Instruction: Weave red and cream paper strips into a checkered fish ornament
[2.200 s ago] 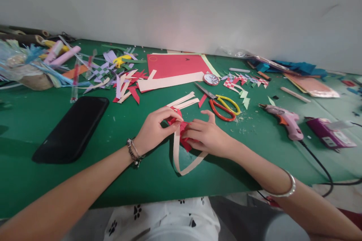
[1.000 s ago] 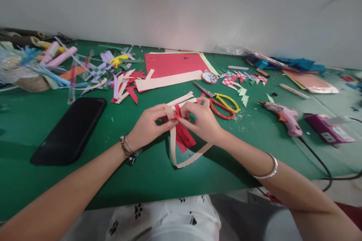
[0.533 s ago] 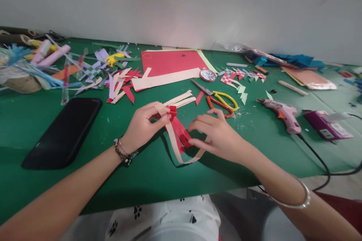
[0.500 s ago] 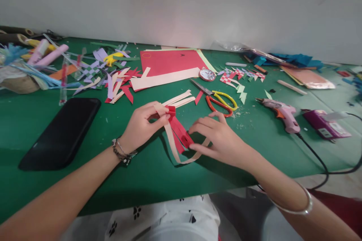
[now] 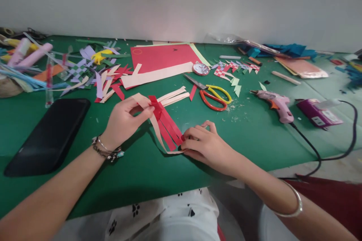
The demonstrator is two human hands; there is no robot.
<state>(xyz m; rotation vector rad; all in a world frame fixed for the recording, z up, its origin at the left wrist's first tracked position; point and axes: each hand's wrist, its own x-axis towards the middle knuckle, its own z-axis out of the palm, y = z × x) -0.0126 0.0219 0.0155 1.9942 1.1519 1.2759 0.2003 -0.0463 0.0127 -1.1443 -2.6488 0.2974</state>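
Observation:
Between thumb and fingers, my left hand (image 5: 124, 118) pinches the folded upper end of several red paper strips (image 5: 167, 126) together with a cream paper strip (image 5: 156, 130). The red strips fan down to the right. In a loop, the cream strip hangs below them and runs over to my right hand (image 5: 205, 147). That hand's fingers are closed at the lower right ends of the strips, with the fingertips partly hiding what they grip. Loose cream strips (image 5: 175, 97) lie just behind the red ones on the green table (image 5: 135, 180).
Scissors (image 5: 210, 92) with red and yellow handles lie beyond my right hand. A pink glue gun (image 5: 278, 107) and a purple power adapter (image 5: 318, 113) with cords are at right. At left rests a black phone (image 5: 51, 135). Red paper sheets (image 5: 161, 58) and scraps lie behind.
Both hands and the strips have shifted left in view. The red strips now spread apart more visibly, and my right fingers have closed on their lower ends and the cream strip.

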